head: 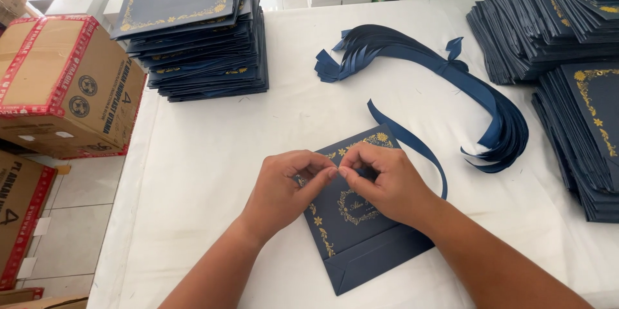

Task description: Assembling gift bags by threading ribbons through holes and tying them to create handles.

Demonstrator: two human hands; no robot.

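A flat navy paper bag (361,231) with gold ornament is lying on the white table (213,173), steadied for threading. Left hand (284,189) and right hand (380,183) are pinching closed at its upper edge, apparently gripping one navy ribbon (412,144). One tied ribbon bundle (451,73) is waiting beyond; three bag stacks (200,44) and two cardboard boxes (64,83) are flanking.
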